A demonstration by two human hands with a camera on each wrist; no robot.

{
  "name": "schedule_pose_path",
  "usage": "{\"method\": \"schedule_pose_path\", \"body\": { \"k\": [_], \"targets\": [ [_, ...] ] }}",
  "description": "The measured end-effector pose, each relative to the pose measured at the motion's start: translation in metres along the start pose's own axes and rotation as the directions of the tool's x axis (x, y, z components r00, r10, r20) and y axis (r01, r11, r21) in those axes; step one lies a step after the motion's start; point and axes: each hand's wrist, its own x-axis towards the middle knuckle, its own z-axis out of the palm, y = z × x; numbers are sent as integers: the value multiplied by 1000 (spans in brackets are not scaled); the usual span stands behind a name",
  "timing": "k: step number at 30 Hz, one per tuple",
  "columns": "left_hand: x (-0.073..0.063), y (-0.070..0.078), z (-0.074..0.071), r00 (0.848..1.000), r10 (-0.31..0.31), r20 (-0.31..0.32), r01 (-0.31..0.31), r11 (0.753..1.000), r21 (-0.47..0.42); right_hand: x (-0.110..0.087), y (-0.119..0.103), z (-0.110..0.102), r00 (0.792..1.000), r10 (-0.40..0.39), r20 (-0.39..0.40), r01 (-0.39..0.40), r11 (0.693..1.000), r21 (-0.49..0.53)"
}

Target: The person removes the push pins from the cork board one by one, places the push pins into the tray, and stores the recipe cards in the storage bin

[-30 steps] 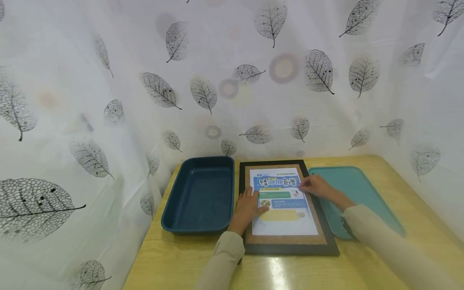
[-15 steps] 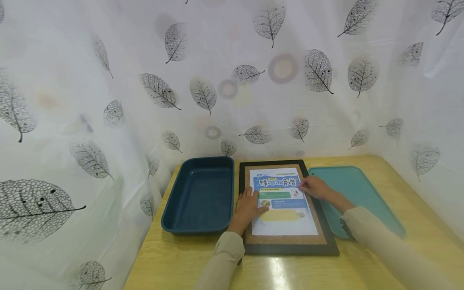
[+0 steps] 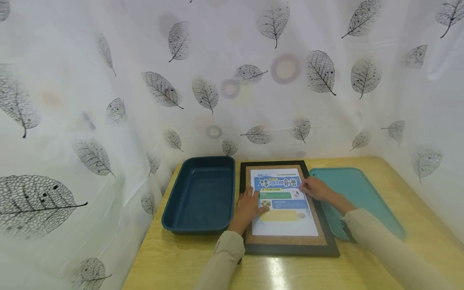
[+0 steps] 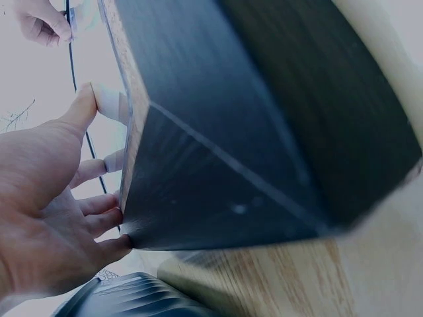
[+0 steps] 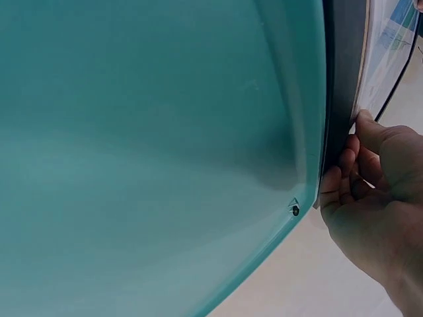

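Note:
A black-framed corkboard lies flat on the table with a printed paper sheet on it. My left hand rests on the sheet's left side with its fingers spread; the left wrist view shows the fingers at the frame edge. At the sheet's right edge my right hand pinches a small thing, seemingly a push pin, almost wholly hidden by the fingertips. The right wrist view shows the thumb against the sheet's edge and the other fingers curled beside the frame.
A deep dark-blue tray stands left of the corkboard. The shallow teal tray lies to its right, partly under the right forearm, with a small dark object in its corner. A leaf-patterned curtain encloses the wooden table.
Both hands keep their places on the sheet. The head view has shifted very slightly, and the right fingertips show only a tiny change.

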Motion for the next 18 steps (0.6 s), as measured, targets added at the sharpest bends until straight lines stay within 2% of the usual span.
{"method": "schedule_pose_path", "body": {
  "k": [12, 18],
  "targets": [
    [-1, 1, -1, 1000, -7, 5, 7, 1000, -5, 0, 3, -2, 1000, -21, 22, 20, 999, 38],
    [-1, 1, -2, 1000, -1, 7, 1, 1000, 12, 1, 8, -2, 998, -57, 18, 55, 996, 74]
  ]
}}
